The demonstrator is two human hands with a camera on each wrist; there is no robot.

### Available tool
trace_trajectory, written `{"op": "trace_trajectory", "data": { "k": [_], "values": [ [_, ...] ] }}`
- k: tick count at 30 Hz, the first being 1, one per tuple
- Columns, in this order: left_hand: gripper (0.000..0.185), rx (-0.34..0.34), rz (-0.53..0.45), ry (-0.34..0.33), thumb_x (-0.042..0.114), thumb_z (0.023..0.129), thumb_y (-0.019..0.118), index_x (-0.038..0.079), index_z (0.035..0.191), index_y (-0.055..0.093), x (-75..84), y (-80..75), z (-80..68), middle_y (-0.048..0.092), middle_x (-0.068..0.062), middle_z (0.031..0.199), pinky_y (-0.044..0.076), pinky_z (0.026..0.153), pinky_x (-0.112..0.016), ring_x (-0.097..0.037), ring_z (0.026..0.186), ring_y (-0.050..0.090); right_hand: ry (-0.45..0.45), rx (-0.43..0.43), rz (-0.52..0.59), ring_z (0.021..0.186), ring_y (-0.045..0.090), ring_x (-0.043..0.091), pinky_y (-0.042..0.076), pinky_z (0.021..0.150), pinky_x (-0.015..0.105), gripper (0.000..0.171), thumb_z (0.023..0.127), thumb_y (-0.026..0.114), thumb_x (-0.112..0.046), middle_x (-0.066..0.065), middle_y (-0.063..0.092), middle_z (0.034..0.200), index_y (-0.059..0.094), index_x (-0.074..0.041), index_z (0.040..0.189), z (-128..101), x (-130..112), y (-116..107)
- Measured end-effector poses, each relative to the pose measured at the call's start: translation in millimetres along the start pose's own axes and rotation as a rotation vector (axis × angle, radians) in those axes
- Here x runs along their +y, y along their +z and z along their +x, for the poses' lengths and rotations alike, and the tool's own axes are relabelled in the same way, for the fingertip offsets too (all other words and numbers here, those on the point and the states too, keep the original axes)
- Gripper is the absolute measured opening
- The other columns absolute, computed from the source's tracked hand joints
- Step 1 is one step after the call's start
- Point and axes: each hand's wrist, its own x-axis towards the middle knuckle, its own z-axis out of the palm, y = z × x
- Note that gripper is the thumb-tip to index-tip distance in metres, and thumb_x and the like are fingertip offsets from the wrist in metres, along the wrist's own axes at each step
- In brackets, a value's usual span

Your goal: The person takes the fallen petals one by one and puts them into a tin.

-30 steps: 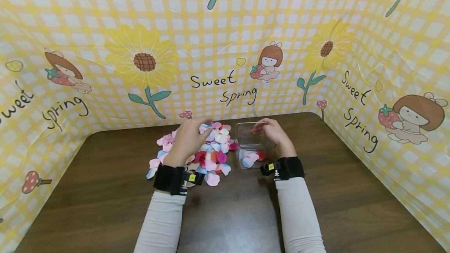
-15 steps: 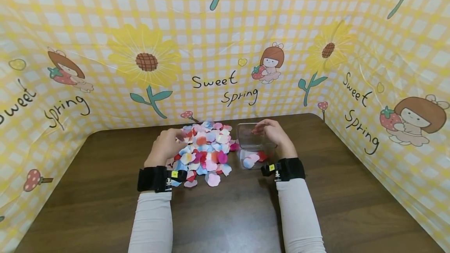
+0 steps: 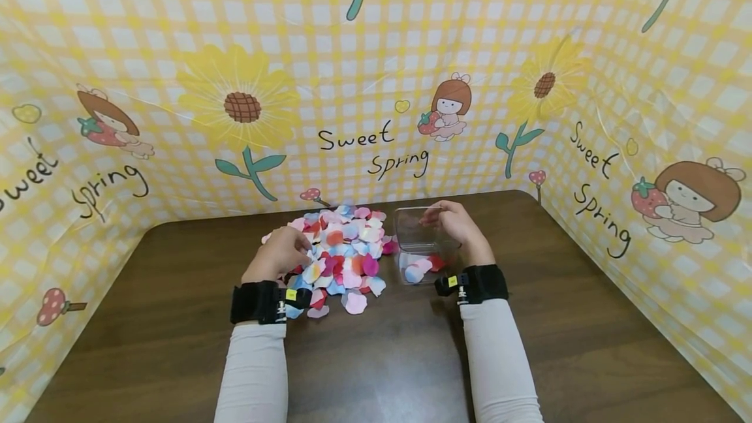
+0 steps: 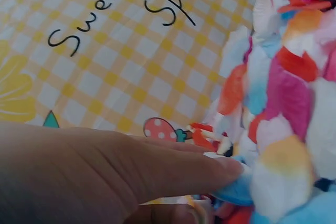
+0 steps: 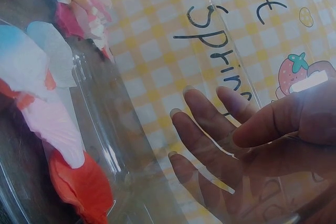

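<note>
A heap of fabric flower petals (image 3: 352, 234) in pink, white, blue, red and orange lies on the table. My left hand (image 3: 279, 254) reaches into its left side, fingers bent down. In the left wrist view, the thumb presses on a blue-and-white petal (image 4: 236, 190) and seems to pinch it; the other fingertips are mostly hidden. Right of the heap, a clear plastic box (image 3: 414, 230) stands with a few petals (image 3: 418, 269) inside, blue-white, pink and red. My right hand (image 3: 461, 227) holds this box at its far right side, the fingers showing through the plastic in the right wrist view.
A dark wooden table (image 3: 376, 364) carries everything. Yellow checked cloth (image 3: 352, 83) printed with flowers and figures rises behind it and along both sides. A magenta petal (image 3: 389, 245) lies between the heap and the box.
My left hand has gone from above the heap to its left side, and its fingers have since lowered among the petals. The right hand and the box have stayed in place.
</note>
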Motion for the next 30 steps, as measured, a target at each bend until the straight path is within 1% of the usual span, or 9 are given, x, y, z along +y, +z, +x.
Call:
{"op": "trace_trajectory", "data": {
  "k": [3, 7, 11, 13, 18, 21, 25, 28, 30],
  "values": [
    [0.027, -0.008, 0.000, -0.002, 0.009, 0.088, 0.079, -0.002, 0.112, 0.074, 4.1, -4.0, -3.0, 0.068, -0.013, 0.095, 0.050, 0.078, -0.043, -0.028, 0.089, 0.058, -0.001, -0.003, -0.007, 0.118, 0.062, 0.048, 0.047, 0.086, 0.038, 0.041, 0.093, 0.028, 0.004, 0.030, 0.067, 0.121, 0.059, 0.011, 0.120, 0, 0, 1],
    [0.024, 0.016, -0.006, -0.007, 0.012, 0.091, 0.077, 0.001, 0.111, 0.074, 13.0, -11.2, -5.6, 0.069, -0.012, 0.098, 0.047, 0.083, -0.048, -0.029, 0.093, 0.059, -0.006, -0.002, -0.022, 0.116, 0.064, 0.046, 0.046, 0.086, 0.040, 0.042, 0.093, 0.028, 0.004, 0.030, 0.068, 0.120, 0.060, 0.011, 0.120, 1, 1, 1],
    [0.017, 0.053, 0.010, 0.032, 0.016, 0.094, 0.074, 0.005, 0.107, 0.075, 21.9, -16.0, -6.3, 0.070, -0.010, 0.099, 0.046, 0.082, -0.048, -0.028, 0.093, 0.061, -0.005, 0.002, -0.025, 0.115, 0.065, 0.046, 0.046, 0.086, 0.041, 0.042, 0.092, 0.028, 0.004, 0.031, 0.067, 0.120, 0.060, 0.011, 0.120, 1, 2, 1],
    [0.014, 0.078, 0.018, 0.071, 0.018, 0.096, 0.072, 0.006, 0.104, 0.075, 27.3, -16.7, -6.5, 0.071, -0.009, 0.098, 0.047, 0.079, -0.047, -0.027, 0.091, 0.062, -0.006, 0.003, -0.022, 0.116, 0.064, 0.046, 0.046, 0.086, 0.042, 0.042, 0.092, 0.028, 0.004, 0.031, 0.067, 0.120, 0.059, 0.012, 0.120, 1, 1, 1],
    [0.013, 0.166, -0.008, 0.216, 0.021, 0.098, 0.071, 0.009, 0.102, 0.074, 52.6, -15.0, -9.4, 0.072, -0.007, 0.097, 0.051, 0.076, -0.043, -0.024, 0.088, 0.064, 0.009, -0.017, 0.010, 0.120, 0.060, 0.050, 0.045, 0.089, 0.047, 0.043, 0.094, 0.027, 0.005, 0.035, 0.063, 0.124, 0.057, 0.014, 0.123, -1, -6, -1],
    [0.013, 0.239, -0.037, 0.316, 0.022, 0.098, 0.071, 0.010, 0.102, 0.074, 72.1, -9.2, -11.6, 0.073, -0.004, 0.095, 0.051, 0.069, -0.039, -0.022, 0.079, 0.063, 0.020, -0.022, 0.023, 0.121, 0.059, 0.050, 0.045, 0.089, 0.046, 0.043, 0.095, 0.026, 0.005, 0.036, 0.062, 0.126, 0.056, 0.015, 0.125, -1, -5, -2],
    [0.012, 0.354, -0.057, 0.496, 0.023, 0.097, 0.073, 0.011, 0.100, 0.077, 96.1, 8.6, -9.5, 0.074, 0.000, 0.089, 0.044, 0.056, -0.032, -0.015, 0.061, 0.055, 0.004, -0.002, 0.004, 0.118, 0.063, 0.047, 0.046, 0.085, 0.041, 0.042, 0.095, 0.028, 0.004, 0.032, 0.065, 0.122, 0.058, 0.012, 0.122, 1, 0, -1],
    [0.010, 0.407, -0.042, 0.631, 0.021, 0.096, 0.074, 0.013, 0.098, 0.078, 111.5, 24.6, -7.4, 0.074, 0.002, 0.087, 0.042, 0.055, -0.029, -0.011, 0.059, 0.052, -0.001, 0.007, -0.006, 0.116, 0.065, 0.045, 0.047, 0.088, 0.043, 0.041, 0.094, 0.028, 0.003, 0.031, 0.067, 0.120, 0.059, 0.011, 0.120, 1, 0, 0],
    [0.008, 0.419, -0.030, 0.694, 0.020, 0.095, 0.075, 0.013, 0.098, 0.078, 119.5, 33.5, -7.0, 0.074, 0.003, 0.087, 0.043, 0.057, -0.028, -0.009, 0.061, 0.052, 0.002, 0.012, -0.002, 0.115, 0.065, 0.044, 0.047, 0.089, 0.044, 0.041, 0.094, 0.029, 0.002, 0.029, 0.068, 0.119, 0.060, 0.010, 0.120, 0, 0, 1]
  ]
}}
